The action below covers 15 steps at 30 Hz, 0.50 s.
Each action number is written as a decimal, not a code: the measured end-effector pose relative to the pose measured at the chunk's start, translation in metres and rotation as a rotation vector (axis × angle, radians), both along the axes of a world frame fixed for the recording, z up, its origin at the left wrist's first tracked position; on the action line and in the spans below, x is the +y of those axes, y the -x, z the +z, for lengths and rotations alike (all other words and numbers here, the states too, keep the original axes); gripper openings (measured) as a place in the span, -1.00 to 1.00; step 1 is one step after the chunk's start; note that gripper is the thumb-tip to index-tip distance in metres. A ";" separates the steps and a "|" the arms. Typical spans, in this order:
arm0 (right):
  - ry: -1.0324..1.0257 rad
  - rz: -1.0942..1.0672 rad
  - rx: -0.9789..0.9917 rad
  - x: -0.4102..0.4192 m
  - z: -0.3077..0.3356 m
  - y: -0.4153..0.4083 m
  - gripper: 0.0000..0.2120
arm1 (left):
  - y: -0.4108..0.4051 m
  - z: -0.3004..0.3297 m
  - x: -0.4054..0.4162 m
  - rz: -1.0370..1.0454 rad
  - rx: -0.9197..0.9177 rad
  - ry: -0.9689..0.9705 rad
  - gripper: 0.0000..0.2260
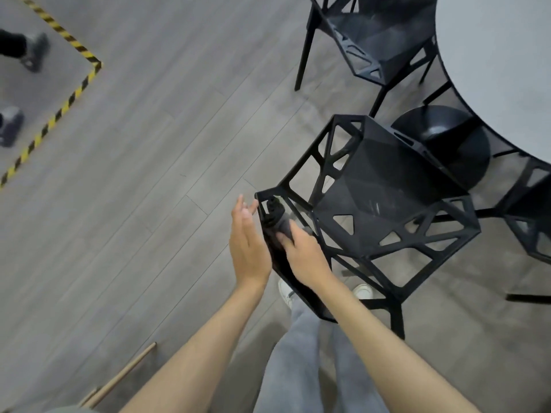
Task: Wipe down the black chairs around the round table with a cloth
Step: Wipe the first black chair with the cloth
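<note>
A black chair (378, 186) with an angular cut-out frame stands right below me, its backrest nearest to me. My right hand (304, 248) presses a dark grey cloth (281, 223) against the inner face of the backrest, near its upper left corner. My left hand (247, 242) is flat and open, fingers together, against the outer side of the same backrest edge, holding nothing. A second black chair (372, 37) stands further off at the round table (507, 70). Part of a third chair (533, 231) shows at the right edge.
The table's black pedestal base (447, 141) sits beyond the near chair. My legs in grey trousers and white shoes are under the backrest. Another person's feet (32, 52) stand behind yellow-black floor tape (65, 102) at the left. A wooden stick (125, 374) lies on the grey plank floor.
</note>
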State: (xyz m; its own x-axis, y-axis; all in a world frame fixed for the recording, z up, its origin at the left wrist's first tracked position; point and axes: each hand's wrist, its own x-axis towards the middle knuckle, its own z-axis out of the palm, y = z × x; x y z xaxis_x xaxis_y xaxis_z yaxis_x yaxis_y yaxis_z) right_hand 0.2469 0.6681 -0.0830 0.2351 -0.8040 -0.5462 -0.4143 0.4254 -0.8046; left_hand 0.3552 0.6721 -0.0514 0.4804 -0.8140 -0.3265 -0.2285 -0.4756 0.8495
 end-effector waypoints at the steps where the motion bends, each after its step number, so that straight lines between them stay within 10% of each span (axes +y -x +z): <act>1: 0.008 -0.022 0.017 -0.016 -0.010 -0.007 -0.80 | 0.005 -0.001 -0.002 0.029 -0.032 0.014 -0.45; 15: -0.028 -0.081 -0.145 -0.004 -0.030 0.004 -0.76 | 0.028 -0.022 0.003 0.110 -0.301 0.025 -0.54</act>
State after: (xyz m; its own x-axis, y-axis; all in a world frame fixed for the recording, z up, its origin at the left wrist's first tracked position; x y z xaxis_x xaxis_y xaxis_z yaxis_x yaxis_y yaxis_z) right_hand 0.2431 0.6643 -0.1134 0.2478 -0.8084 -0.5339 -0.2585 0.4760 -0.8406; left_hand 0.3274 0.6750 -0.0738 0.6382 -0.7577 -0.1364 -0.4198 -0.4910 0.7633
